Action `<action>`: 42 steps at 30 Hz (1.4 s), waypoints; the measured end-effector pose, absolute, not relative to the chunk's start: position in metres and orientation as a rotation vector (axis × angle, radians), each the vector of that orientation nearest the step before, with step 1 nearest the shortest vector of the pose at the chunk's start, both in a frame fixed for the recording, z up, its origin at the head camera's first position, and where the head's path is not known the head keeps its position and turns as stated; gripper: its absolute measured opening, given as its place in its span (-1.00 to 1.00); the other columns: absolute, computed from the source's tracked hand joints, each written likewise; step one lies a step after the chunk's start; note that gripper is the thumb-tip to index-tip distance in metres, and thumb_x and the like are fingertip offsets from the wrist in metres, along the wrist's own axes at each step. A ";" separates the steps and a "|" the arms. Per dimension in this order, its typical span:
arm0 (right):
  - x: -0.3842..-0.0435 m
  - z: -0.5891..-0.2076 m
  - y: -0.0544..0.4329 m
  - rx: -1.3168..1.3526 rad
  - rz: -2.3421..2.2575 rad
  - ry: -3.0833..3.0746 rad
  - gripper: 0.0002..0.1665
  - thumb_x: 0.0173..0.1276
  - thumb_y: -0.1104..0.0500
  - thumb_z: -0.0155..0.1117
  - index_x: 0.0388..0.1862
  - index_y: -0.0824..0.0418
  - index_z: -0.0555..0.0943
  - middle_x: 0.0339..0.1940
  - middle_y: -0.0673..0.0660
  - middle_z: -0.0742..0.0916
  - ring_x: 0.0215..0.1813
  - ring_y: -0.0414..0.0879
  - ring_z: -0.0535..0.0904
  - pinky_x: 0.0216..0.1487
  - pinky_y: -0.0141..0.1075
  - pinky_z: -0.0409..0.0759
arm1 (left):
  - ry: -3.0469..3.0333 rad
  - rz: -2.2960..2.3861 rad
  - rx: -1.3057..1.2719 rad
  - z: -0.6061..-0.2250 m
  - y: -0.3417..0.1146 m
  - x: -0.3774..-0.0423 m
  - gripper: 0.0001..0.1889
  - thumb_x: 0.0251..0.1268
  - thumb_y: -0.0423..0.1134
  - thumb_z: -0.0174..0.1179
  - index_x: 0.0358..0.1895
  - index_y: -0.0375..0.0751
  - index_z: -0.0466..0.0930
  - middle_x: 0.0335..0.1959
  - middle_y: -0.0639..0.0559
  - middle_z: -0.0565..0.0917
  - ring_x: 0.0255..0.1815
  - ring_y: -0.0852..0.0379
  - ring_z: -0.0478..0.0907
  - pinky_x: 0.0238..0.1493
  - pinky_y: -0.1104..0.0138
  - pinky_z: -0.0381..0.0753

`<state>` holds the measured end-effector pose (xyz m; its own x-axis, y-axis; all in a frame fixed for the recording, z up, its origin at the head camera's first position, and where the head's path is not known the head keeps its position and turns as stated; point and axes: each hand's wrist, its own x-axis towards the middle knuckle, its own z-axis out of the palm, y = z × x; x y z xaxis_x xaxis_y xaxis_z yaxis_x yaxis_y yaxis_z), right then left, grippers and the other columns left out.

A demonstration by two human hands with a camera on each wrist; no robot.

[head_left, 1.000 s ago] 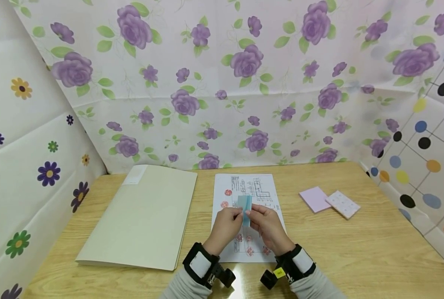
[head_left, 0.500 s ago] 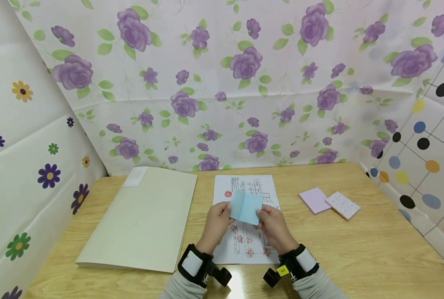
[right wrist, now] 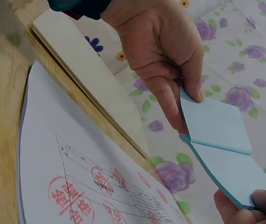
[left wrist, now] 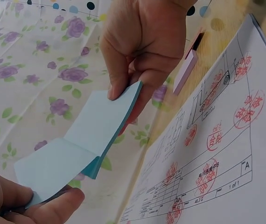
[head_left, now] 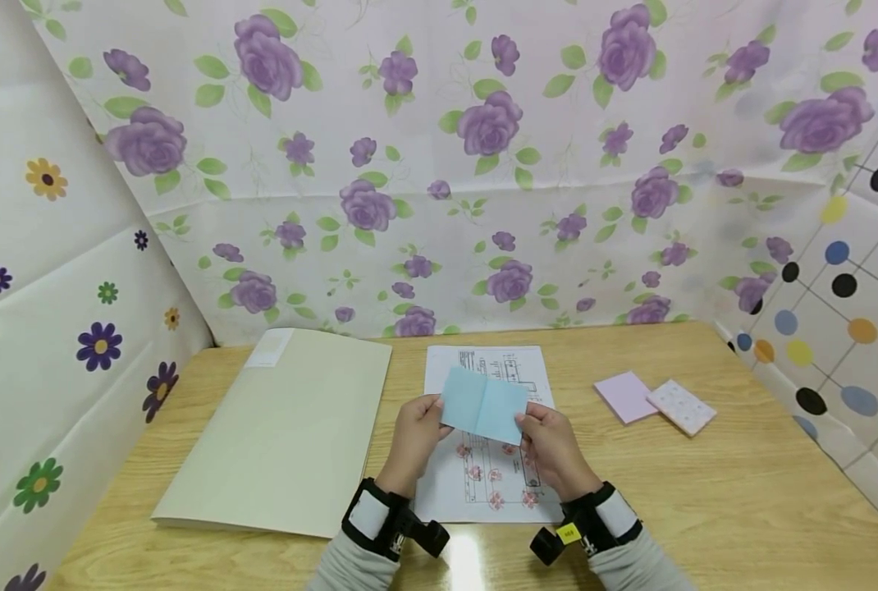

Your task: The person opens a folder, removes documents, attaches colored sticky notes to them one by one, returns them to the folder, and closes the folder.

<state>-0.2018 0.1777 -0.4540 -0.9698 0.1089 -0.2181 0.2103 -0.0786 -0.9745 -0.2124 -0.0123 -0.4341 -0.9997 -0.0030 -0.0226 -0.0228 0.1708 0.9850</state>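
Observation:
A light blue sticky note pad (head_left: 504,409) is held in the air above the printed sheets, spread open along a crease in its middle. Its left half is pinched between the thumb and fingers of my left hand (head_left: 413,439). On the other side my right hand (head_left: 553,450) pinches the outer edge of the right half. From the left wrist, the pad's layered edge (left wrist: 120,122) shows, with the two halves tilted toward each other. Below lies a stack of white paper (head_left: 446,492) with line drawings and red stamps, partly covered by the pad and hands.
To the left a large cream folder (head_left: 284,435) lies on the wooden table (head_left: 749,509). A lilac note pad (head_left: 624,397) and a patterned white pad (head_left: 681,407) lie at the right, touching. Floral cloth (head_left: 439,246) hangs behind.
The blue pad was folded narrow between both hands; it has been opened out flat. My hands have moved apart, the left to the left and the right to the right.

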 end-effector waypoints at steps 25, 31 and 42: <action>-0.196 -0.459 0.198 0.376 -2.202 2.182 -0.56 0.58 0.36 -0.01 0.32 0.62 0.43 -0.37 -0.06 0.68 -0.41 -0.26 0.39 -0.40 -0.46 0.36 | 2.391 2.051 0.005 -0.436 -0.023 -0.212 -0.64 0.62 -0.43 -0.14 0.17 -0.69 0.51 0.18 -0.55 0.59 0.19 -0.34 0.65 0.10 0.12 0.73; -0.194 -0.462 0.223 0.454 -2.194 2.215 -0.53 0.61 0.33 -0.07 0.37 0.59 0.39 -0.39 -0.09 0.62 -0.52 -0.29 0.32 -0.45 -0.47 0.32 | 2.412 2.094 0.005 -0.433 -0.034 -0.216 -0.62 0.62 -0.44 -0.18 0.20 -0.73 0.45 0.22 -0.58 0.55 0.23 -0.39 0.60 0.17 0.05 0.69; -0.199 -0.457 0.253 0.543 -2.259 2.186 -0.48 0.59 0.35 -0.06 0.42 0.62 0.31 -0.19 -0.01 0.60 -0.41 -0.30 0.38 -0.42 -0.49 0.36 | 2.427 2.049 -0.011 -0.433 -0.033 -0.217 -0.65 0.61 -0.44 -0.15 0.12 -0.71 0.52 0.15 -0.56 0.59 0.18 -0.35 0.65 0.11 0.11 0.73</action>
